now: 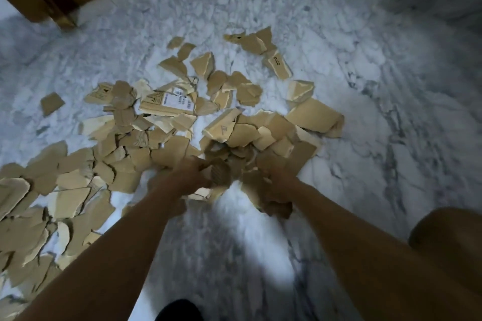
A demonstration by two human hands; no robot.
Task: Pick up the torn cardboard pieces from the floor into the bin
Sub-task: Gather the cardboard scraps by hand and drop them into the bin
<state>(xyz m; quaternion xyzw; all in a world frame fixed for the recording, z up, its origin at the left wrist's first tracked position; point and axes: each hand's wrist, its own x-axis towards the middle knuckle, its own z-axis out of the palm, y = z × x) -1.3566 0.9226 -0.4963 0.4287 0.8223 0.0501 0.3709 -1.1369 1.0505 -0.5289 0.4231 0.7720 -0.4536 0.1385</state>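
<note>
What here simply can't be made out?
Head view only.
The bin: nowhere in frame.
The left hand and right hand: motion-blurred, half buried among cardboard pieces; grip unclear.
The white label on one piece: print too small.
Pieces at left: cut off by frame edge.

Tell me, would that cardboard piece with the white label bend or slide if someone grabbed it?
Probably stiff: the labelled piece lies flat with straight edges. Likely light, being thin board. It may slide easily on the polished marble floor, nudging the cardboard pieces beside it.
</note>
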